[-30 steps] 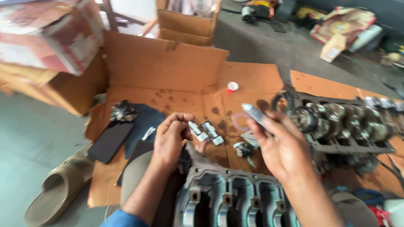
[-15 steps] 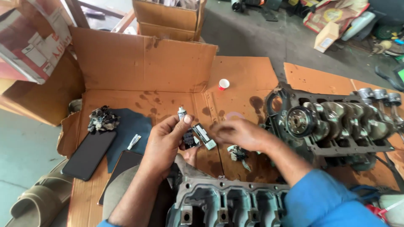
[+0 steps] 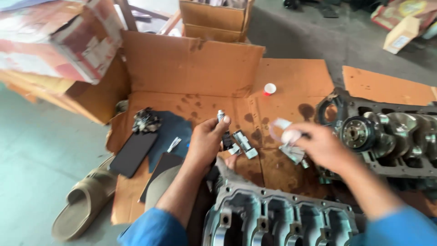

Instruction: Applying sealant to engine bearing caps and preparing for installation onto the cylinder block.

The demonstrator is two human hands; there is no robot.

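My left hand (image 3: 205, 141) is closed around a small dark tube (image 3: 221, 116) with a silver tip, held upright over the oil-stained cardboard (image 3: 191, 68). My right hand (image 3: 318, 146) hovers to its right, blurred, pinching a small pale piece (image 3: 288, 135) between thumb and fingers. Between the two hands lie silver bearing shells (image 3: 243, 142) on the cardboard. A grey engine casting (image 3: 282, 218) with bearing saddles sits right below both hands. At the right stands an engine block with its crankshaft (image 3: 387, 132).
A black phone (image 3: 134, 152) and a small metal part (image 3: 145, 120) lie at the left on dark cloth. A tan sandal (image 3: 84, 200) rests on the floor. A red-and-white cap (image 3: 269, 89) sits further back. Cardboard boxes (image 3: 59, 45) stand at the left and behind.
My right hand has drawn away to the right from my left hand and now holds a small pale piece. The view has shifted slightly.
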